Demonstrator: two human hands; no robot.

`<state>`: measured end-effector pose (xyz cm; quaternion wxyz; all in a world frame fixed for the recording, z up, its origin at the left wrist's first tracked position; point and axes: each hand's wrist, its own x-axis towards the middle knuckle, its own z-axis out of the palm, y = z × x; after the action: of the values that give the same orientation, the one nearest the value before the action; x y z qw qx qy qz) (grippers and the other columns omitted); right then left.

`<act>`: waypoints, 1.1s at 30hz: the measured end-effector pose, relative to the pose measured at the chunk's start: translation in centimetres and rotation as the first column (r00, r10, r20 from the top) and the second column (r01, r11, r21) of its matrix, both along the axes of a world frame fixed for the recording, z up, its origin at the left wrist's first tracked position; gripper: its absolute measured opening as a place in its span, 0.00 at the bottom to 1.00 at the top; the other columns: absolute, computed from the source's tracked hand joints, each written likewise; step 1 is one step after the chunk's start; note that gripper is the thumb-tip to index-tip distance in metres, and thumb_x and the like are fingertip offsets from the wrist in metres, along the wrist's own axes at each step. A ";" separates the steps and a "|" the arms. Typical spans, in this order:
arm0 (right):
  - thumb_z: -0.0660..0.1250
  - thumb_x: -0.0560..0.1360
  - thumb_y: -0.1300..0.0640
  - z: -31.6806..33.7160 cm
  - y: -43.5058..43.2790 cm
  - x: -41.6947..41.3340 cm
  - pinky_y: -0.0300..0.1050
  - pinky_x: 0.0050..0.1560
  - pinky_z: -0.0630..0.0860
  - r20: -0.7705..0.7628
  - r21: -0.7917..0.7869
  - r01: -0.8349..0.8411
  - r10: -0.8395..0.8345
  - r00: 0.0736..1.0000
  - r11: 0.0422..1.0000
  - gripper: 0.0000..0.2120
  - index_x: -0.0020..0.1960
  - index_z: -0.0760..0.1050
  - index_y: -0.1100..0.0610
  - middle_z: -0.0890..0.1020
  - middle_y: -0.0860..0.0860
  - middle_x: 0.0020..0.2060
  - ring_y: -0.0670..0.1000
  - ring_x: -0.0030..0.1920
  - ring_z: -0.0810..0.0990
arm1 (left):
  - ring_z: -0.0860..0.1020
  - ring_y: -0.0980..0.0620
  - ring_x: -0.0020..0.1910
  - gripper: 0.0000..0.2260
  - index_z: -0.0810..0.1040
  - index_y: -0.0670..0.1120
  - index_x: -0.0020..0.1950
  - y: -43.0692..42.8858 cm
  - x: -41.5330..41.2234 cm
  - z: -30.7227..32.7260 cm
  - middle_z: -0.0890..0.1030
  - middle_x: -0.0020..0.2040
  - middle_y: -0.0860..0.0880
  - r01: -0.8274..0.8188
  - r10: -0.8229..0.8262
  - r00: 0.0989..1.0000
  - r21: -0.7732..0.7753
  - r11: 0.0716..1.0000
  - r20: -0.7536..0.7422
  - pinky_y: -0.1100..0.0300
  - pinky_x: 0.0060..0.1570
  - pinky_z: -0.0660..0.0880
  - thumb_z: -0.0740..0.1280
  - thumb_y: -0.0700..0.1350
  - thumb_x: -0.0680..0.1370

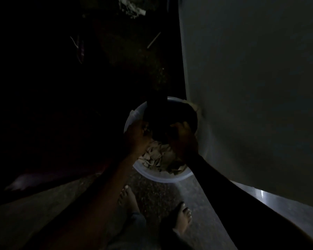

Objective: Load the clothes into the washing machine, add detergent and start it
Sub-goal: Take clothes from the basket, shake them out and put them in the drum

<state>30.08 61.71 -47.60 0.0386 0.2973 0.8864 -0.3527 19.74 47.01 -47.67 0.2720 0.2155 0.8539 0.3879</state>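
Left hand (138, 135) and right hand (182, 139) each gripped the dark garment (163, 116) between them, fingers curled on it. Its length ran up and away from the person, over the pale clothes (157, 157) in the bucket (163, 179) on the floor. The grey panel (251, 87), likely the washer, stood just right, nearer the right hand.

Black garment (162, 116), beige patterned cloth (155, 157), pale bucket (161, 178), speckled floor (152, 195)
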 end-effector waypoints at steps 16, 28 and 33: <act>0.56 0.77 0.54 1.2 -2.6 -2.1 0.43 0.45 0.64 -0.221 -0.246 0.378 -0.432 0.875 0.892 0.09 0.49 0.69 0.61 0.73 0.55 0.44 0.52 0.43 0.72 | 0.76 0.42 0.62 0.24 0.78 0.42 0.65 -1.0 0.8 -0.3 0.80 0.62 0.41 -0.158 0.156 0.986 0.036 0.987 0.054 0.63 0.55 0.68 0.60 0.53 0.74; 0.57 0.80 0.61 24.8 -0.3 1.0 0.40 0.37 0.74 -0.259 -0.671 0.390 -0.692 0.674 0.630 0.09 0.41 0.69 0.55 0.75 0.50 0.36 0.43 0.35 0.74 | 0.65 0.51 0.73 0.41 0.60 0.53 0.77 0.7 2.7 19.6 0.67 0.75 0.50 0.028 -0.030 1.000 0.097 0.995 0.011 0.53 0.70 0.66 0.78 0.51 0.69; 0.57 0.78 0.59 33.0 -0.1 2.3 0.50 0.47 0.75 -0.280 -0.666 0.356 -0.662 0.695 0.655 0.08 0.42 0.72 0.53 0.78 0.54 0.41 0.50 0.42 0.77 | 0.70 0.53 0.68 0.33 0.68 0.52 0.73 1.9 3.8 29.0 0.72 0.70 0.50 -0.043 0.019 0.990 0.174 0.984 0.137 0.58 0.65 0.69 0.77 0.47 0.71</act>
<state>32.40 61.60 -14.59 -0.2117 0.4151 0.5921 -0.6575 23.50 48.88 -18.71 0.3028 0.1988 0.7991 0.4798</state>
